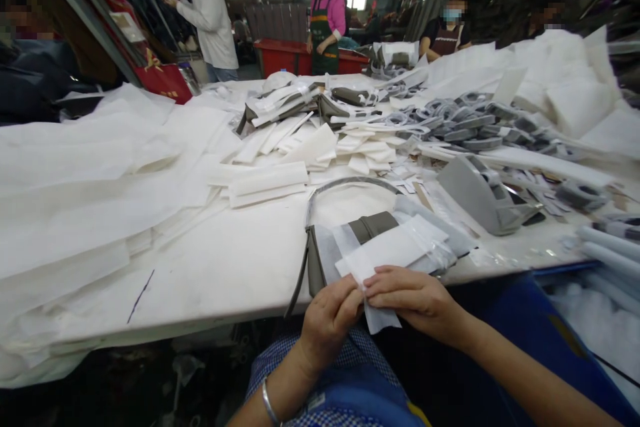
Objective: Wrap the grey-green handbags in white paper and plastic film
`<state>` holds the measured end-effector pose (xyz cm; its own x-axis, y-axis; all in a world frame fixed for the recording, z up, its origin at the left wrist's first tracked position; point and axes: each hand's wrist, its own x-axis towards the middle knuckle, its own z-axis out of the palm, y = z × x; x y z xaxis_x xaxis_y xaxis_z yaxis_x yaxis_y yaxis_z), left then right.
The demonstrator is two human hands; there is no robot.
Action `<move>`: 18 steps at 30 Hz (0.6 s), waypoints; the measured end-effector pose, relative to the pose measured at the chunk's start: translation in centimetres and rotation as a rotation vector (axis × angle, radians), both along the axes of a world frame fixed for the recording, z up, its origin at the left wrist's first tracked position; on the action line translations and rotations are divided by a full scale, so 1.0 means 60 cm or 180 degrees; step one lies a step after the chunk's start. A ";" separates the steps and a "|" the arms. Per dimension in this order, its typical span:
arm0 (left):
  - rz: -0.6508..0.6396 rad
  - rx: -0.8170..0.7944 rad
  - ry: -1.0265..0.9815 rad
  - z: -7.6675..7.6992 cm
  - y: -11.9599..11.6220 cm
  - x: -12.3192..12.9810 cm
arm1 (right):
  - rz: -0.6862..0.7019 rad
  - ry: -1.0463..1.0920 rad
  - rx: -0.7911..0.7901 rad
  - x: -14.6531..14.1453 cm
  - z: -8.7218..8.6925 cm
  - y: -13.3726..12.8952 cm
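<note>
A dark olive bag (314, 260) with a long curved handle (350, 181) lies at the table's front edge, partly covered by white sheets. Both hands hold the near end of a white paper sheet (395, 247) that rests over the bag. The fingers of my left hand (330, 313) are pinched on the sheet's left corner. Just beside it, my right hand (417, 297) lies with its fingers together on the same sheet. A loose flap of thin white paper (383, 319) hangs below the fingers. Clear plastic wrap shows at the sheet's right end.
White sheets (100, 180) cover the left of the table (225, 267). Paper pieces (270, 180), wrapped grey handles (465, 123) and a grey bag (470, 190) lie behind and right. A blue bin (540, 340) stands below right. Several people are across the table.
</note>
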<state>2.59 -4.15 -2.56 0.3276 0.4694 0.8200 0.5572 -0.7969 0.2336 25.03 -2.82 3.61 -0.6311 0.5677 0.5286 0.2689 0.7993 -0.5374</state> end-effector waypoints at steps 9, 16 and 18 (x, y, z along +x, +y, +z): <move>-0.0065 -0.0040 0.0415 0.000 -0.002 -0.003 | -0.0113 -0.0349 -0.0019 0.009 0.058 -0.018; -0.0224 0.0025 0.0515 0.008 0.016 -0.017 | -0.1287 -0.1341 -0.0065 -0.029 0.061 0.128; -0.0280 0.0020 0.0590 0.010 0.031 -0.029 | -0.1206 -0.1850 -0.0267 -0.049 0.044 0.168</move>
<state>0.85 -2.31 -1.93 0.5127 0.4275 0.7446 0.5184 -0.8454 0.1285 22.10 7.29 6.27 -0.5487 0.8287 0.1099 0.7836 0.5557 -0.2777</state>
